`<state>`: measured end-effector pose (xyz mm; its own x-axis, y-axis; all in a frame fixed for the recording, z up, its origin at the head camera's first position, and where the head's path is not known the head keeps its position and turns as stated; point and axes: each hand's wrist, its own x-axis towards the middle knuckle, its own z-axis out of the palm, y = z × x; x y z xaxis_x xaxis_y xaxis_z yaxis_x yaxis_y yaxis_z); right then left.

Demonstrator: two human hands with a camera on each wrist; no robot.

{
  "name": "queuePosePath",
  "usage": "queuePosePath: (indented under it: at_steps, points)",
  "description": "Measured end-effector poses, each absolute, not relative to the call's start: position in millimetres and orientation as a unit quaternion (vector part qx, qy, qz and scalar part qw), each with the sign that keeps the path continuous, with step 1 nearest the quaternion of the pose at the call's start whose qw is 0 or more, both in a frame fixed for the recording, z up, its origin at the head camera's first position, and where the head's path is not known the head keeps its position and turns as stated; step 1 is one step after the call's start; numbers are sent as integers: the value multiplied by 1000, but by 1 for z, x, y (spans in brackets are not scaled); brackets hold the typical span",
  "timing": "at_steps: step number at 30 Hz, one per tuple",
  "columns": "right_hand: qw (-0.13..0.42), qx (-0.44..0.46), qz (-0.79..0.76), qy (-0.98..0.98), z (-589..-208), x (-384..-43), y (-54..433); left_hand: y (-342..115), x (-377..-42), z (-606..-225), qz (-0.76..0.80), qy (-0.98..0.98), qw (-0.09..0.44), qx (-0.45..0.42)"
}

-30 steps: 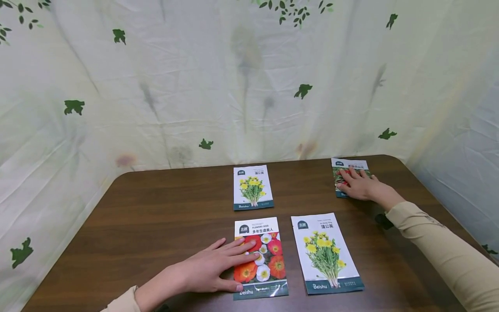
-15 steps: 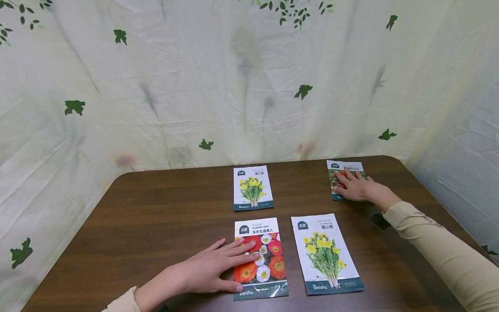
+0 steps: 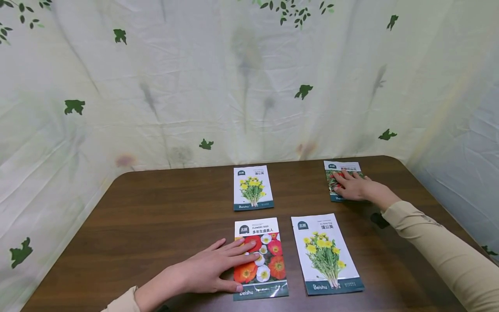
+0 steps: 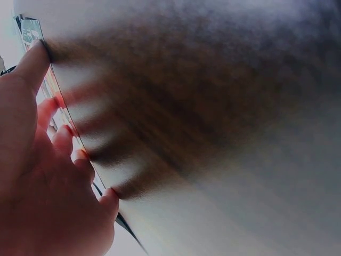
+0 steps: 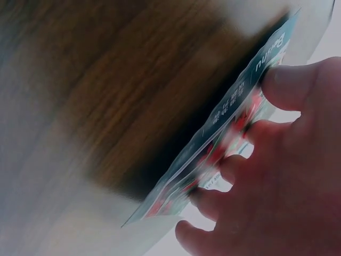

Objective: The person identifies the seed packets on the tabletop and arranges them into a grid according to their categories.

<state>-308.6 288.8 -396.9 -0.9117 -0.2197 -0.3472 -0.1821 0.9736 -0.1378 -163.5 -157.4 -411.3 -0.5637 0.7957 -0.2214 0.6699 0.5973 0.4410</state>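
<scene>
My left hand (image 3: 212, 266) rests with spread fingers on a seed packet with red, orange and white poppies (image 3: 269, 268) at the front of the table. At the back right, my right hand (image 3: 358, 187) touches a seed packet with red flowers (image 3: 330, 182), fingers spread across it and hiding much of its picture. In the right wrist view, that packet's teal lower edge (image 5: 229, 106) faces the camera, thumb and fingertips pressing on its face. The left wrist view has the left thumb (image 4: 35, 58) on the poppy packet's teal strip.
A yellow-flower seed packet (image 3: 325, 255) lies just right of the poppy packet. Another yellow-flower packet (image 3: 253, 188) lies behind the poppy one. The brown wooden table (image 3: 156, 208) ends at a pale curtain (image 3: 175, 86) with leaf prints.
My right hand has moved slightly left and toward me, sliding the red-flower packet along with it. The left hand and the other packets have stayed in place.
</scene>
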Motion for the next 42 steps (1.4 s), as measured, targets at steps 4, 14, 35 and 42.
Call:
queuePosePath:
  at_steps: [4, 14, 35, 42]
  points:
    - [171, -113, -45, 978, -398, -309, 287, -157, -163, -411, 157, 871, 206, 417]
    - [167, -127, -76, 975, -402, -312, 285, -157, -162, -412, 156, 872, 202, 418]
    - [179, -145, -81, 970, -397, -310, 274, -158, -163, -412, 153, 871, 197, 424]
    - [191, -137, -77, 969, -398, -310, 272, -157, -163, -411, 152, 871, 198, 424]
